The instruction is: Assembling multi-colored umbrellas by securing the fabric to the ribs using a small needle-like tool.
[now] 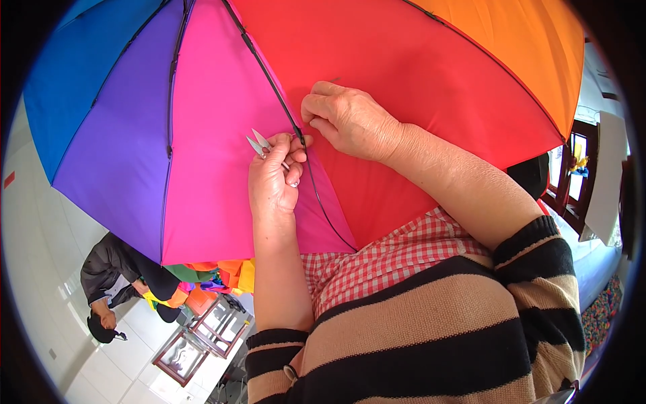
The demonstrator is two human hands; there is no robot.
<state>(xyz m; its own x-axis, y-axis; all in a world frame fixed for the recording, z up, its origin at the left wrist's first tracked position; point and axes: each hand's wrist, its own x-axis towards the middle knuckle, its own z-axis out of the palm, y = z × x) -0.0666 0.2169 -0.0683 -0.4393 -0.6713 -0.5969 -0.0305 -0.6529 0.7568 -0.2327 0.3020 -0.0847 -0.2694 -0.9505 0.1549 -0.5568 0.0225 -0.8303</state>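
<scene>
Across the upper view, opened umbrella (222,101) spread in front of the wearer, panels blue, violet, pink, red and orange from left to right; lower edge of the pink and red panels meets a red-and-white checked apron (390,259). Black rib (259,57) runs down along the pink/red seam to a joint; a thin dark wire curves on from there to the hem.

Left hand (272,178): grip closed around small snips (258,145), blades parted and pointing up-left; thumb and index fingertips at the rib joint. Right hand (353,118): over the red panel, just right of the rib, fingers curled together; cannot tell whether its grip holds anything.

Lower left: person in dark clothing (101,273) beside multicoloured fabric (232,275).
</scene>
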